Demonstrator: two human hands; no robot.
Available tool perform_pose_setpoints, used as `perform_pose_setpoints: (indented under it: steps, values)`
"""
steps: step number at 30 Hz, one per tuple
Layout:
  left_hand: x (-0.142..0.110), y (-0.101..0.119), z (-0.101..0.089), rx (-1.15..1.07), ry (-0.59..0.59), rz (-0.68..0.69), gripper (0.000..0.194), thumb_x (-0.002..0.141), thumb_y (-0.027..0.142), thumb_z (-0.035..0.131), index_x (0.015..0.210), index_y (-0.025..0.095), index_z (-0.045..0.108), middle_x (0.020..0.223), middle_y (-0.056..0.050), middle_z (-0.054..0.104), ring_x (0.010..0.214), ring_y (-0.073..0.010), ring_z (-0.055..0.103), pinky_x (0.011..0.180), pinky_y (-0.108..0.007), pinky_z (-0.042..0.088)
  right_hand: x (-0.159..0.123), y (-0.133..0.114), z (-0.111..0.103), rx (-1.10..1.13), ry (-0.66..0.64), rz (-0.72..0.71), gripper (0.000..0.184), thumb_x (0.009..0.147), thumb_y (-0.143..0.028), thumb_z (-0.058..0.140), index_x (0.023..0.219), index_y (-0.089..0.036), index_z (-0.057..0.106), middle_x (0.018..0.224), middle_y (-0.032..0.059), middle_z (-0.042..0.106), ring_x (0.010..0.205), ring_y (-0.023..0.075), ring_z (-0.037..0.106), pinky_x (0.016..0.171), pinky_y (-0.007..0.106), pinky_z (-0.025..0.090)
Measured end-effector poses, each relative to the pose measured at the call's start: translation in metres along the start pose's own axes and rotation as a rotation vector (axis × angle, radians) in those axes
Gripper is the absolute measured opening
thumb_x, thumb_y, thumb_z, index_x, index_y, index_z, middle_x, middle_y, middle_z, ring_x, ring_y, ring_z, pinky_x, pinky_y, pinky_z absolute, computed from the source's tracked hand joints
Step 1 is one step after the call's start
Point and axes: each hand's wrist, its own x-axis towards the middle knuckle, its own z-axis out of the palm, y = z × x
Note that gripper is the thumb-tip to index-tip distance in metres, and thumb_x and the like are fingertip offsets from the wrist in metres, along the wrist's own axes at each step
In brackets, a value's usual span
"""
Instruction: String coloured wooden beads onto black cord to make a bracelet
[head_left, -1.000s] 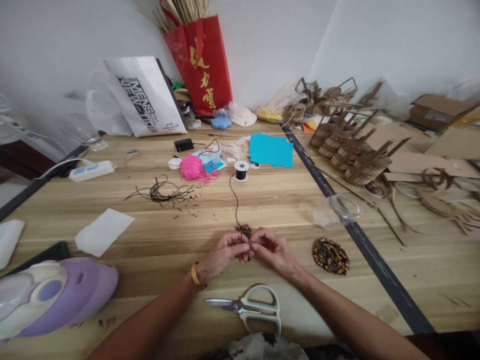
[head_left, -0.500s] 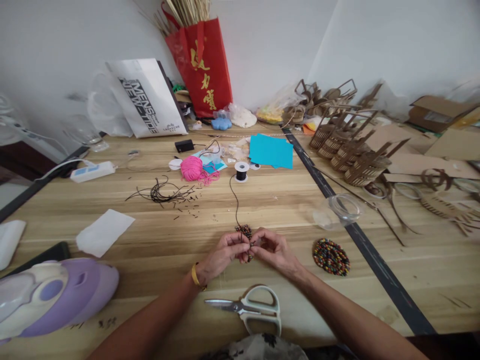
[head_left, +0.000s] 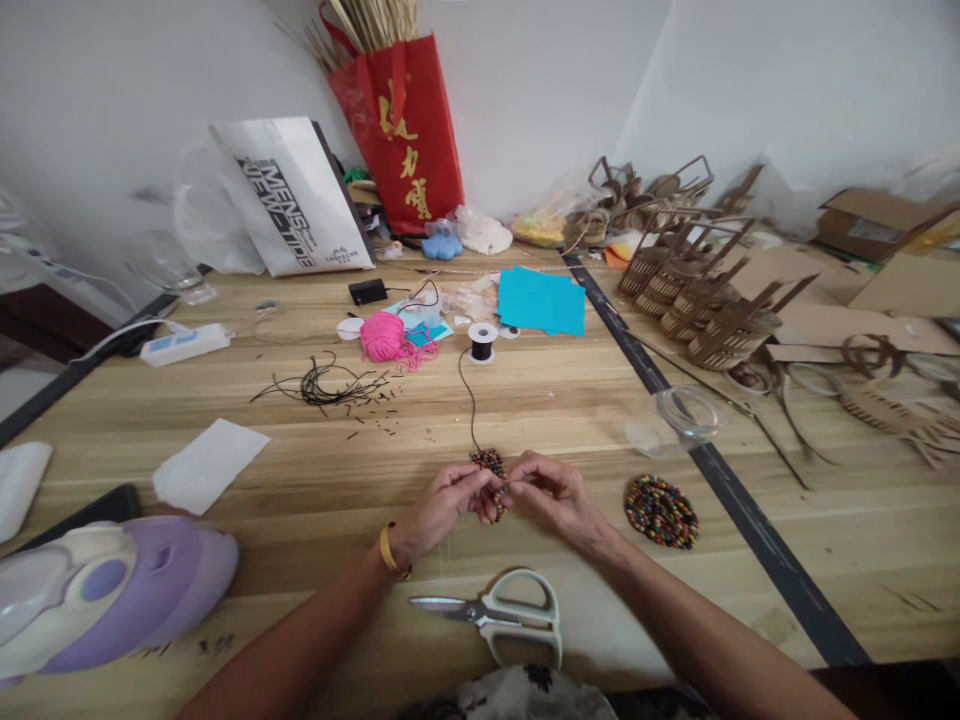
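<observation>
My left hand [head_left: 442,505] and my right hand [head_left: 555,495] meet over the wooden table [head_left: 315,470], fingertips pinched together on a small cluster of dark threaded beads [head_left: 490,465]. A thin black cord [head_left: 471,400] runs from the beads up to a small spool [head_left: 482,341]. A yellow band sits on my left wrist. Both hands are closed in a pinch. A round pile of coloured beads [head_left: 661,512] lies just right of my right hand.
White-handled scissors [head_left: 502,615] lie near the table's front edge. A clear plastic lid [head_left: 686,415], pink yarn [head_left: 384,336], cut black cord pieces [head_left: 322,385], teal paper [head_left: 541,300], a red bag [head_left: 401,125] and a purple-white device [head_left: 105,595] stand around. Cardboard baskets [head_left: 697,290] fill the right.
My hands have shifted slightly, the fingers working at the bead cluster. Nothing else has moved.
</observation>
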Motion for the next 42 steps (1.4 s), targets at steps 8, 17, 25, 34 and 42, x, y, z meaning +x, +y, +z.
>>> perform_pose_setpoints:
  steps: [8, 17, 25, 34, 42]
  values:
    - [-0.011, 0.03, 0.0, 0.446, -0.049, 0.261, 0.037, 0.089, 0.04, 0.051, 0.091, 0.009, 0.071, 0.077, -0.008, 0.064, 0.063, -0.0121, 0.055, 0.062, -0.025, 0.045, 0.002, -0.024, -0.017, -0.213, -0.033, -0.211, 0.013, 0.089, -0.027, 0.058, 0.083, -0.016, 0.064, 0.085, 0.0077, 0.061, 0.08, 0.0162, 0.057, 0.065, 0.026, 0.044]
    - [-0.022, 0.069, 0.013, 0.731, 0.029, 0.484, 0.028, 0.09, 0.03, 0.05, 0.089, 0.013, 0.072, 0.081, -0.006, 0.06, 0.07, -0.0125, 0.053, 0.064, -0.024, 0.042, 0.0, -0.028, -0.025, -0.106, 0.021, -0.091, 0.014, 0.086, -0.028, 0.06, 0.079, -0.015, 0.059, 0.085, 0.0073, 0.064, 0.071, 0.0136, 0.056, 0.059, 0.024, 0.041]
    - [-0.026, 0.085, 0.024, 0.767, 0.003, 0.532, 0.027, 0.091, 0.028, 0.049, 0.093, 0.015, 0.073, 0.082, -0.005, 0.057, 0.071, -0.0126, 0.052, 0.065, -0.024, 0.041, 0.001, -0.036, -0.017, -0.172, -0.011, 0.071, 0.013, 0.081, -0.027, 0.062, 0.079, -0.014, 0.06, 0.065, -0.0001, 0.056, 0.053, 0.0085, 0.043, 0.048, 0.02, 0.033]
    - [-0.02, 0.078, 0.033, 0.673, -0.067, 0.49, 0.025, 0.091, 0.025, 0.05, 0.091, 0.014, 0.072, 0.076, -0.005, 0.057, 0.073, -0.0135, 0.055, 0.067, -0.025, 0.044, 0.004, -0.029, 0.012, -0.153, -0.073, 0.092, 0.012, 0.081, -0.025, 0.061, 0.078, -0.014, 0.065, 0.071, 0.0007, 0.057, 0.063, 0.0102, 0.048, 0.056, 0.02, 0.036]
    - [-0.006, 0.065, 0.021, 0.516, 0.024, 0.349, 0.031, 0.09, 0.033, 0.051, 0.086, 0.01, 0.07, 0.072, -0.005, 0.058, 0.068, -0.0136, 0.056, 0.065, -0.025, 0.046, 0.004, -0.019, 0.025, -0.016, -0.125, 0.112, 0.022, 0.083, -0.033, 0.062, 0.074, -0.013, 0.064, 0.065, -0.0002, 0.054, 0.061, 0.0102, 0.046, 0.056, 0.021, 0.036]
